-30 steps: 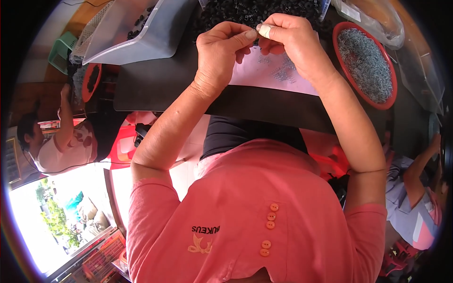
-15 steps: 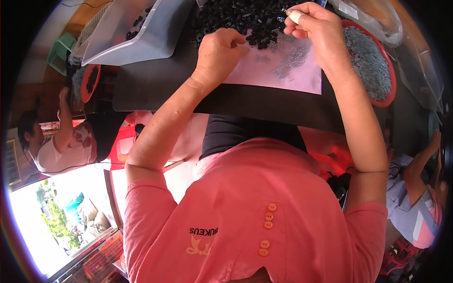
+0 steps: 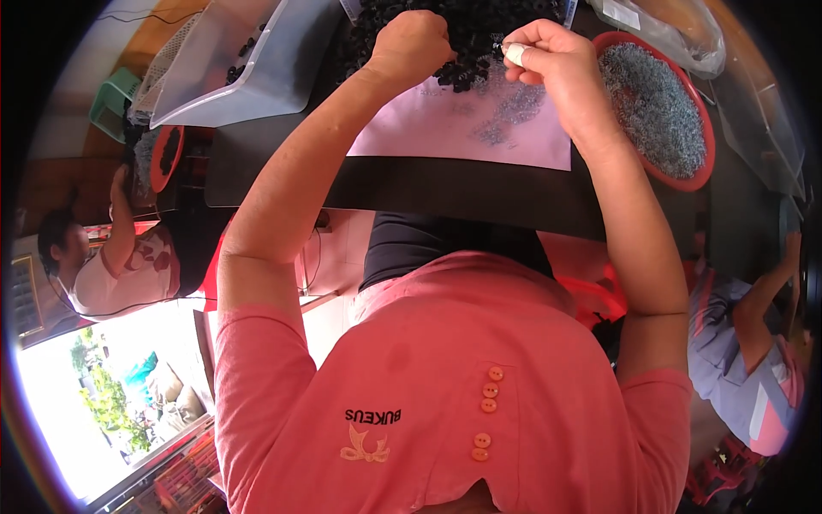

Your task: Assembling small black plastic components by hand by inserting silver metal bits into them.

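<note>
My left hand reaches over the near left part of a heap of small black pieces, back of the hand up. Its fingers curl down against the heap, and their tips are mostly hidden. To its right my right hand is raised in a pinch, with white tape round one finger. A small shiny metal piece shows at its fingertips; its exact kind is too small to make out. Below the hands lies a pale pink sheet with loose little metal parts scattered on it.
A red basin full of small metal parts stands right of the sheet, near a clear plastic bag. On the left is a translucent bin with some black pieces. Other people sit at both sides. The dark table edge runs before me.
My left hand has moved forward and to the right, from beside the heap onto it. The right hand has come slightly left and nearer, still pinching.
</note>
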A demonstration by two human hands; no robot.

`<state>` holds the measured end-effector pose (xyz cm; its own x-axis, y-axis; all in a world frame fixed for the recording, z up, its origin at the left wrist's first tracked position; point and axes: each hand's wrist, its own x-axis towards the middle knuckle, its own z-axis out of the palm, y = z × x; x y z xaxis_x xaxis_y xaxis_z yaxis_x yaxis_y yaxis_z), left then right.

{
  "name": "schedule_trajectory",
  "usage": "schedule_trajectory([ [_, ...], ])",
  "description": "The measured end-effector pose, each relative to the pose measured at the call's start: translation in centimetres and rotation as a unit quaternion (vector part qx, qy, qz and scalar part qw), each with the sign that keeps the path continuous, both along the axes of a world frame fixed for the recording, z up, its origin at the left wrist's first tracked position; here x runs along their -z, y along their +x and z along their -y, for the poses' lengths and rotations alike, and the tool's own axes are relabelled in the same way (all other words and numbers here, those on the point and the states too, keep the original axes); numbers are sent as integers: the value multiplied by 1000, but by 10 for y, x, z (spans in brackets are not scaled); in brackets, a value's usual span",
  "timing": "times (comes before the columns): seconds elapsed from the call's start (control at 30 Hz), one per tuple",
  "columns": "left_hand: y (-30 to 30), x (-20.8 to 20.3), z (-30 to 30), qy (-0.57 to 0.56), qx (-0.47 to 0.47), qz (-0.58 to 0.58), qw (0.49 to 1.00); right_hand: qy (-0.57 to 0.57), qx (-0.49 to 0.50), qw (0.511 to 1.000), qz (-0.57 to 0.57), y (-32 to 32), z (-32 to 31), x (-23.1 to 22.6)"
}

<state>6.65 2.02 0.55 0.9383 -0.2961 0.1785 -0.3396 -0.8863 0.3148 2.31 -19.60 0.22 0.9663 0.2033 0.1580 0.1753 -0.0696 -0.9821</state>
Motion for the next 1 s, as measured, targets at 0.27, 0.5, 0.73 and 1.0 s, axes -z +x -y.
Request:
schedule_trajectory([
  [0.27, -28, -3, -10, -302, -21, -52, 952, -61, 1, 998, 10, -8, -10, -8],
  [0.5, -73, -2, -4, -685, -25, -267, 678, -46, -15, 996, 78, -16, -21, -14],
  [0.73, -92, 3, 3, -723, -2, -267, 637, -143, -7, 964, 225, -24, -28, -16],
  [1.0, -106, -3, -1, -674, -23, -219, 705, -189, -29, 899, 394, -33, -39, -19],
])
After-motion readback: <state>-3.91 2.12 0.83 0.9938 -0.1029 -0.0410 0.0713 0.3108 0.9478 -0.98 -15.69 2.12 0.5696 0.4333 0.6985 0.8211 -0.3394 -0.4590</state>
